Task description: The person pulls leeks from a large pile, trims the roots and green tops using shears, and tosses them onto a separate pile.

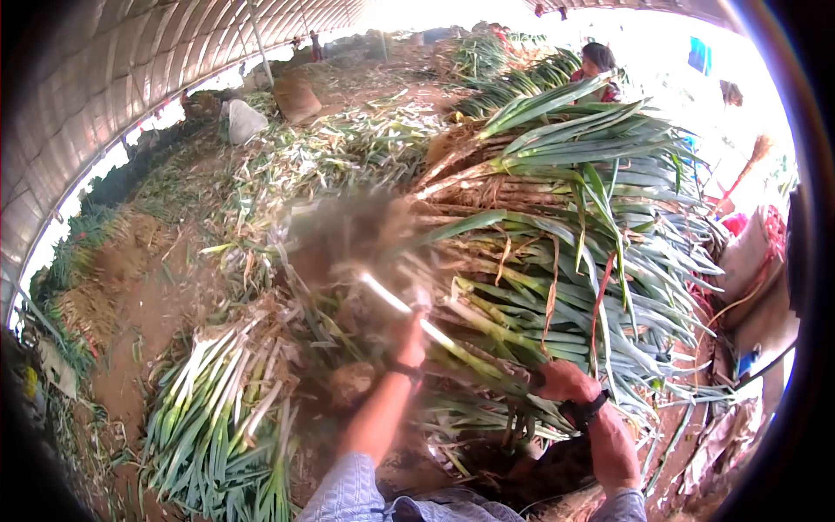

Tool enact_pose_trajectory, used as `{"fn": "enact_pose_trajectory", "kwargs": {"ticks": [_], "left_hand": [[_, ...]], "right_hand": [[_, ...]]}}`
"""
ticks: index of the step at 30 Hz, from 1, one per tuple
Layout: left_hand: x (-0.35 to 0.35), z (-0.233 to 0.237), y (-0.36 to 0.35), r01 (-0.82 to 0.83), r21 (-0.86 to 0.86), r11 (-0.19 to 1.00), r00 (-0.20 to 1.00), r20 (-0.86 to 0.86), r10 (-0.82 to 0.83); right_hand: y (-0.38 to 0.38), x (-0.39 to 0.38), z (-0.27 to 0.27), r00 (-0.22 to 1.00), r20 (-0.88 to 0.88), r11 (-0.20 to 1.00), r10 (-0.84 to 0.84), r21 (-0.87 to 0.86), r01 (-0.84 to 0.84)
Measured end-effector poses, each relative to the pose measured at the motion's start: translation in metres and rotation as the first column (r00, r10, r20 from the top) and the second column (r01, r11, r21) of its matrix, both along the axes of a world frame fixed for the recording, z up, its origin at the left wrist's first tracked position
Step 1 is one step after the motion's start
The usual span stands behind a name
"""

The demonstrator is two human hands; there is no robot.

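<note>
A long green onion stalk [442, 337] with a white lower end lies across both my hands. My left hand [415, 329] is closed around its white part, blurred by motion, with a dark band at the wrist. Farther along the stalk, toward its green leaves, my right hand [564, 381] is closed too, and a black watch sits on that wrist. Brown dust or loose matter blurs the area just beyond my left hand. A large heap of green onions [600, 235] rises beyond and beside my right hand, leaves pointing right.
At the lower left lies a pile of whiter, cleaned-looking stalks [217, 400]. Leaf scraps [339, 165] cover the ground ahead. A pale sack [243, 122] stands farther back. Another person [598, 65] is behind the heap. White sacking [748, 261] lies at the right.
</note>
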State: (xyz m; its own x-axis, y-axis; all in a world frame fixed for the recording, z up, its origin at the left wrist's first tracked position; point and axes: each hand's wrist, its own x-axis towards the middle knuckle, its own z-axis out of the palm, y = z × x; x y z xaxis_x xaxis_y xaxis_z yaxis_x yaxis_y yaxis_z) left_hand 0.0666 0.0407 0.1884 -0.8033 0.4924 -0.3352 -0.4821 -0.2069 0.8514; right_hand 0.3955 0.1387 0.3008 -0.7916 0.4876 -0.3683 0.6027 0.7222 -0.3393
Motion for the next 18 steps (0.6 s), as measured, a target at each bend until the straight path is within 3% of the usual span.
{"fn": "enact_pose_trajectory", "kwargs": {"ticks": [2, 3, 6, 8, 10, 11, 12, 13, 14, 15, 18], "left_hand": [[0.013, 0.0, -0.007, 0.075, -0.116, 0.99, 0.982, -0.163, -0.094], [0.012, -0.002, -0.012, 0.204, -0.12, 0.972, 0.975, -0.067, -0.213], [0.019, 0.043, -0.024, 0.212, -0.105, 0.972, 0.964, -0.144, -0.226], [0.015, 0.054, -0.023, 0.112, -0.028, 0.993, 0.936, -0.333, -0.115], [0.011, 0.064, -0.019, -0.059, -0.116, 0.991, 0.817, -0.577, -0.018], [-0.007, 0.024, -0.014, 0.006, -0.403, 0.915, 0.821, -0.52, -0.234], [-0.009, 0.011, -0.016, 0.236, -0.407, 0.882, 0.85, -0.353, -0.391], [0.001, 0.006, -0.019, 0.312, -0.203, 0.928, 0.934, -0.113, -0.339], [0.015, 0.008, -0.019, 0.322, 0.018, 0.947, 0.935, 0.149, -0.321], [0.025, 0.011, -0.018, 0.26, 0.115, 0.959, 0.937, 0.208, -0.279], [0.029, -0.01, -0.018, 0.271, 0.256, 0.928, 0.9, 0.276, -0.339]], "right_hand": [[0.002, 0.002, 0.0, 1.0, -0.013, 1.0, -0.005, 0.006, 0.006], [0.002, 0.002, -0.001, 1.0, 0.009, 1.0, -0.005, -0.005, 0.005], [-0.004, -0.001, 0.009, 0.999, 0.043, 0.999, -0.01, -0.044, 0.012], [-0.003, -0.002, 0.011, 1.0, 0.011, 0.997, -0.025, -0.07, 0.025], [-0.001, -0.001, 0.009, 0.997, 0.012, 0.996, -0.076, -0.05, 0.076], [0.0, 0.0, 0.007, 0.995, 0.012, 0.994, -0.099, -0.041, 0.099], [0.001, 0.0, 0.005, 0.998, 0.015, 0.997, -0.061, -0.039, 0.062], [0.001, 0.002, 0.003, 0.999, 0.019, 0.999, -0.027, -0.033, 0.028], [0.002, 0.005, 0.0, 1.0, 0.026, 1.0, 0.005, -0.03, -0.004], [0.001, 0.005, -0.002, 1.0, 0.013, 0.999, -0.004, -0.049, 0.005], [0.003, 0.004, -0.001, 0.994, 0.098, 0.997, 0.057, -0.06, -0.051]]}}
